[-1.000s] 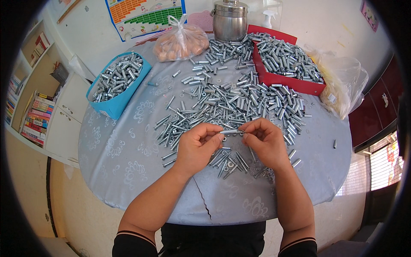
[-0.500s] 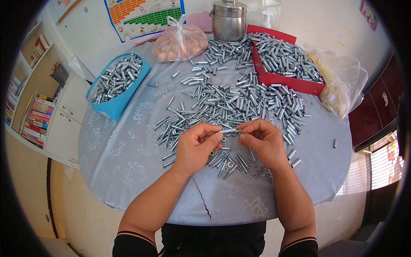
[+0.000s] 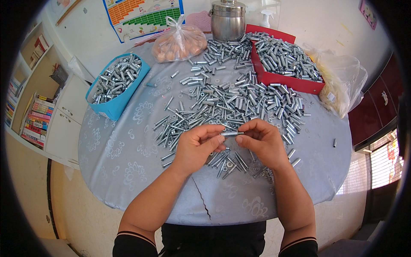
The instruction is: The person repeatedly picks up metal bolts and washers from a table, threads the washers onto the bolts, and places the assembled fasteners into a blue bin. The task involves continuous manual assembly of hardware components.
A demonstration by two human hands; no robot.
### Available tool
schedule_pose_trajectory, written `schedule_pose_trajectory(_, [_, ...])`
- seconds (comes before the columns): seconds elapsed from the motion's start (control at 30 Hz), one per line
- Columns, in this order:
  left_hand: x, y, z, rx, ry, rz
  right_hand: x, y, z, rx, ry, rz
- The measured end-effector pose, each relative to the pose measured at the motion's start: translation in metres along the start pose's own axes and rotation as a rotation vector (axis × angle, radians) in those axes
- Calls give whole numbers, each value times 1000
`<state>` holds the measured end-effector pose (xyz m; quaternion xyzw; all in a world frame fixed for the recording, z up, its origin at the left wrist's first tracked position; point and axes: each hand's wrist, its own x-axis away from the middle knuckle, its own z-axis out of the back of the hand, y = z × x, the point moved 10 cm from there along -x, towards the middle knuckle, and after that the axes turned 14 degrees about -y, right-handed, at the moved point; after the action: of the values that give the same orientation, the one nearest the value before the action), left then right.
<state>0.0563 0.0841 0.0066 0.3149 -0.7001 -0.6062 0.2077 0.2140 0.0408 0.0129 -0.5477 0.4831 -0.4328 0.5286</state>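
My left hand (image 3: 198, 147) and my right hand (image 3: 262, 141) meet over the near side of a round table (image 3: 128, 167) covered in pale blue cloth. Between their fingertips they pinch one short metal bolt with a sleeve (image 3: 230, 133), held level. Under and beyond the hands lies a wide heap of loose metal bolts, sleeves and washers (image 3: 231, 100). Some pieces are hidden beneath my palms.
A blue bin (image 3: 114, 85) of metal parts stands at the table's left edge, a red tray (image 3: 284, 64) of sleeves at the back right. A bag of round brown items (image 3: 180, 43), a steel pot (image 3: 227, 21) and clear plastic bags (image 3: 342, 81) ring the back. Shelves with books stand at left.
Both hands stay almost still over the heap. The fingers shift slightly on the bolt held between them.
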Motion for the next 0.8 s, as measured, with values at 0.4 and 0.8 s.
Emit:
schedule_pose_trajectory(0.4, [5, 5, 20, -26, 188, -81, 5, -33, -17, 769, -192, 104])
schedule_pose_trajectory(0.8, [5, 3, 21, -32, 187, -79, 9, -18, -41, 1088, -279, 14])
